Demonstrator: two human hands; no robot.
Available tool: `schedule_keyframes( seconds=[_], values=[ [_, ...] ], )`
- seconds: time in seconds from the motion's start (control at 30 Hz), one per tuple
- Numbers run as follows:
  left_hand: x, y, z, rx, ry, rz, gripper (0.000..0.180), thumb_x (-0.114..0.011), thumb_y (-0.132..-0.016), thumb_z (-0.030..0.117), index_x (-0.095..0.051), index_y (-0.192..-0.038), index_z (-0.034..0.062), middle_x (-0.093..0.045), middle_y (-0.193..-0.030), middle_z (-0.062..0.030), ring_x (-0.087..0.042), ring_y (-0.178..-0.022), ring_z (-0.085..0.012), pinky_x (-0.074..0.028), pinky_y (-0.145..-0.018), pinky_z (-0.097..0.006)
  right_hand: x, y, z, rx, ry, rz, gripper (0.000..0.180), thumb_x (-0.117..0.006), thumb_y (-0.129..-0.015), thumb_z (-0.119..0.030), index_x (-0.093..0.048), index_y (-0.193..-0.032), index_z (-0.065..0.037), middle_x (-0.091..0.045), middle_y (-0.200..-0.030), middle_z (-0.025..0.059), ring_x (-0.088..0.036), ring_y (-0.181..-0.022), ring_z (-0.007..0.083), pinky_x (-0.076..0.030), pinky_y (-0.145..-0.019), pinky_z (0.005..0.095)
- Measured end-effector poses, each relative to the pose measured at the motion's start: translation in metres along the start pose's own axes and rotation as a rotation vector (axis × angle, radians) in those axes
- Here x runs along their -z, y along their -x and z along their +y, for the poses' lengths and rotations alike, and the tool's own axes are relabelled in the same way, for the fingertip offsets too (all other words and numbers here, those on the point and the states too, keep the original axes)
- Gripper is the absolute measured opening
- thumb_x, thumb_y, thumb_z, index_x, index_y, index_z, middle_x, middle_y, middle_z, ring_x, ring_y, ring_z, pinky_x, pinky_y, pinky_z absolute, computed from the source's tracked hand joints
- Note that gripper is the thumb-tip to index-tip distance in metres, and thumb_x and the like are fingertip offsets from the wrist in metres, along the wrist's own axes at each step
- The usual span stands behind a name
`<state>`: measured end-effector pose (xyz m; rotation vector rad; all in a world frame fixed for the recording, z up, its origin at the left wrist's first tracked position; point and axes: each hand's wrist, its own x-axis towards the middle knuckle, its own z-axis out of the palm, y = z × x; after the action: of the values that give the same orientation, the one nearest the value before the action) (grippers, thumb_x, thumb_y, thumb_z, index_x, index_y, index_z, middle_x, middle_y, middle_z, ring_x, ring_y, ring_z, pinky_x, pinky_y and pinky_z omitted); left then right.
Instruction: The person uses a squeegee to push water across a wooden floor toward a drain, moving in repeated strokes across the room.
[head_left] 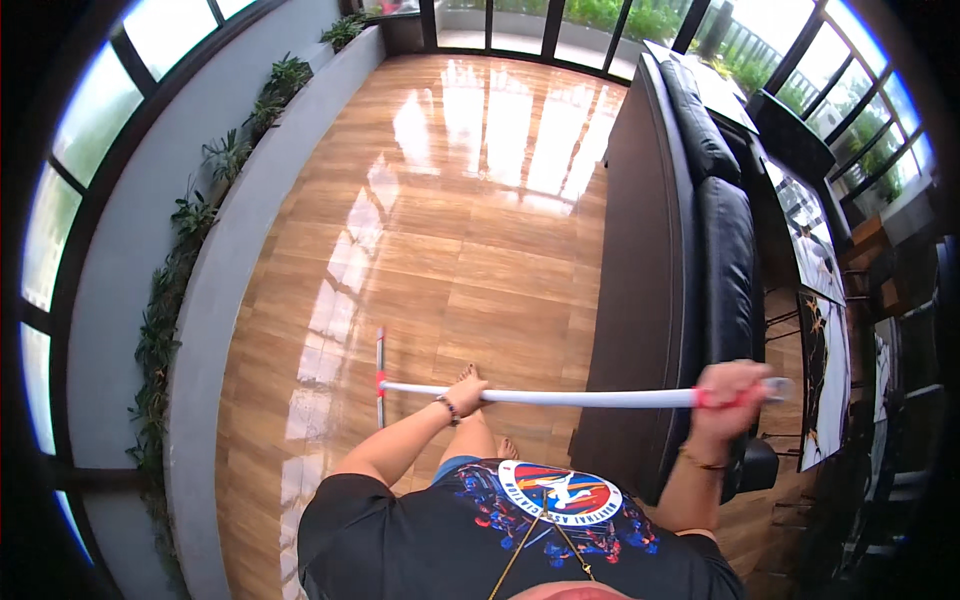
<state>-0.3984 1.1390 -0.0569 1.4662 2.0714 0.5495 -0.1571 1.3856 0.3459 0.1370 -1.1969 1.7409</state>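
Note:
A long-handled floor squeegee (590, 399) with a white pole lies across my body, held in both hands. Its narrow metallic crossbar (380, 408), joined to the pole by a red piece, is on the floor to my left. My left hand (466, 394) is closed round the pole near the crossbar end. Close to the other end, my right hand (733, 402) grips a red section, slightly blurred. The pole's clear tip sticks out past my right fist.
Glossy wood-look floor (500, 260) reflects the windows. On the right, a black sofa (725, 250) shows its dark back panel (640, 270), with marble-patterned tables (825, 380) beyond. A grey planter ledge (240, 230) with green plants (225, 160) runs along the left. Framed glass doors (520, 25) stand ahead.

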Motion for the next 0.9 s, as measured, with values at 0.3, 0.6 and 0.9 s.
schedule_keyframes(
  seconds=[0.3, 0.6, 0.9],
  values=[
    [0.098, -0.262, 0.081, -0.295, 0.24, -0.014, 0.027, -0.063, -0.082, 0.033, -0.062, -0.087, 0.007, -0.064, -0.086, -0.0194, -0.061, -0.083, -0.0377, -0.049, -0.072, -0.046, -0.009, -0.176, -0.005, 0.209, 0.401, 0.056, 0.031, -0.047, -0.096, -0.029, -0.044, -0.073, -0.009, -0.035, -0.063, -0.0015, -0.032, -0.048, 0.0066, -0.028, -0.044, 0.0207],
    [0.157, -0.272, -0.085, 0.008, 0.381, 0.369, 0.013, -0.065, -0.077, 0.017, -0.059, -0.08, 0.0054, -0.063, -0.082, -0.0184, -0.06, -0.083, -0.0367, -0.047, -0.071, -0.045, -0.077, -0.288, 0.198, 0.078, 0.088, -0.261, 0.034, -0.05, -0.095, -0.031, -0.04, -0.069, -0.011, -0.035, -0.062, -0.0023, -0.032, -0.049, 0.0062, -0.028, -0.046, 0.02],
    [0.123, -0.101, -0.277, 0.53, 0.212, 0.283, 0.016, -0.065, -0.079, 0.022, -0.068, -0.089, 0.0094, -0.066, -0.088, -0.017, -0.063, -0.084, -0.0349, -0.05, -0.074, -0.042, -0.064, -0.203, 0.396, -0.377, 0.074, 0.047, 0.036, -0.056, -0.089, -0.036, -0.04, -0.068, -0.012, -0.042, -0.055, 0.0025, -0.045, -0.046, 0.0148, -0.038, -0.042, 0.029]
  ],
)
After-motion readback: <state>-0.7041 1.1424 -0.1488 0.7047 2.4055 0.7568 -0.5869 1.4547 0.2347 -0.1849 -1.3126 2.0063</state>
